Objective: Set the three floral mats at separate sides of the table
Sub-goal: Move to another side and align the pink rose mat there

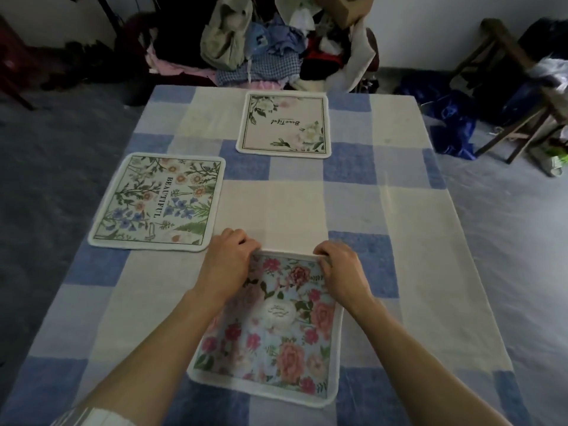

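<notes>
Three floral mats lie on the blue-and-cream checked table (399, 272). A pink-rose mat (270, 342) lies flat at the near edge in front of me. My left hand (229, 262) grips its far left corner and my right hand (341, 269) grips its far right corner, fingers curled over the white border. A mat with wildflowers and the word BEAUTIFUL (156, 202) sits at the table's left side. A pale mat with white flowers and script lettering (284, 124) sits at the far side, centred.
Behind the table's far edge a chair holds a heap of clothes (261, 47) and a cardboard box (344, 7). A wooden stool (504, 87) and blue plastic bags (451, 124) stand on the floor at the right.
</notes>
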Demonstrator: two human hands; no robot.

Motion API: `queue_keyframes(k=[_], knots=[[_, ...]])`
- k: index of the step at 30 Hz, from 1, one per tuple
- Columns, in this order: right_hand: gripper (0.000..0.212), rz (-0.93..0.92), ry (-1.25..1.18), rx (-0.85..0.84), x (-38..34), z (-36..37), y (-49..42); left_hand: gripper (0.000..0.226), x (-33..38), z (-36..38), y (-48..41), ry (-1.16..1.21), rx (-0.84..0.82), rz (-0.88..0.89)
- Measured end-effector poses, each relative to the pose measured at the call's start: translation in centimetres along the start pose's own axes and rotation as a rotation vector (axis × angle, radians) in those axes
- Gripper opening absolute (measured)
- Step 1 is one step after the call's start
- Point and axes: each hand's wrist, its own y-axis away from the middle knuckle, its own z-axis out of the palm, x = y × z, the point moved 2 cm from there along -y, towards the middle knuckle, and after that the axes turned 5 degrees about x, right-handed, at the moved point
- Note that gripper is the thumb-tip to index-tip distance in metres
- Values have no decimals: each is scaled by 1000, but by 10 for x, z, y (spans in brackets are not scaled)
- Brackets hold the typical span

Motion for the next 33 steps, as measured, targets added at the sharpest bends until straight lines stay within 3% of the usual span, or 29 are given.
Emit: queue_keyframes(k=[8, 15, 20, 25, 33], knots=[[16, -32, 197, -134, 26, 31, -34, 14, -19, 46, -20, -81, 5, -168], [31, -29, 298, -254, 32, 54, -36, 44, -33, 65, -3, -112, -142, -273], [35, -93, 324, -277, 10, 64, -38, 36, -50, 47, 31, -94, -107, -417], [41, -249, 280, -344, -35, 89, -33, 34, -54, 36, 73, -81, -129, -512], [46, -572, 279, -432, -83, 127, -20, 22, -30, 39, 135, 1, -136, -824]])
